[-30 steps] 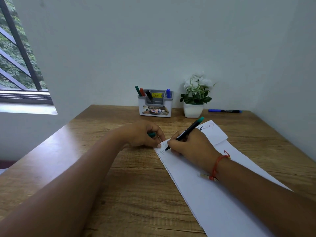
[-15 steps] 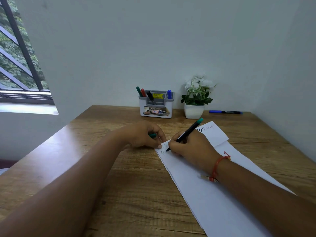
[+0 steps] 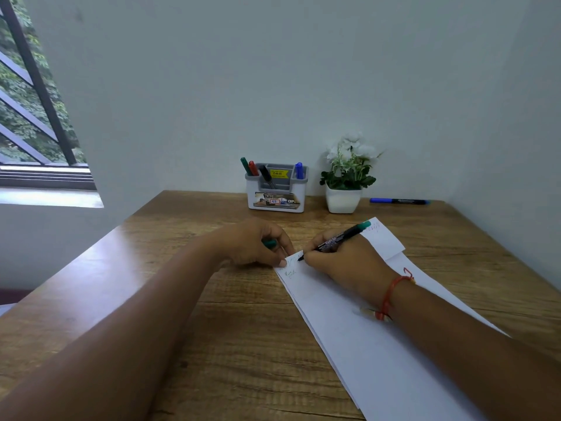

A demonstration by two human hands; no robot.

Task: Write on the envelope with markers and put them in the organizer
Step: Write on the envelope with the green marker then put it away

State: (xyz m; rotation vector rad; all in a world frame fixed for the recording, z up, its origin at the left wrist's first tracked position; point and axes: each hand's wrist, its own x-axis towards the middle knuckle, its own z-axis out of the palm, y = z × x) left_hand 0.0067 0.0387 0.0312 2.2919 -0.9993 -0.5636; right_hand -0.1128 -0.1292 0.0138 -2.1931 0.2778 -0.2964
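Observation:
A long white envelope (image 3: 343, 314) lies diagonally on the wooden desk (image 3: 188, 299), its flap open at the far end. My right hand (image 3: 346, 262) grips a black marker with a green end (image 3: 343, 237), its tip touching the envelope near the far left corner, beside small green writing. My left hand (image 3: 258, 244) rests on that corner with a fingertip pressing the paper, curled around the green marker cap (image 3: 269, 243). A white and grey organizer (image 3: 276, 189) stands at the back with green, red, black and blue markers in it.
A white pot with white flowers (image 3: 344, 183) stands right of the organizer. A blue marker (image 3: 399, 201) lies on the desk behind it, near the right wall. A barred window is at the left.
The marker tip has shifted slightly along the envelope's corner as the writing goes on. Both hands stay in the same place.

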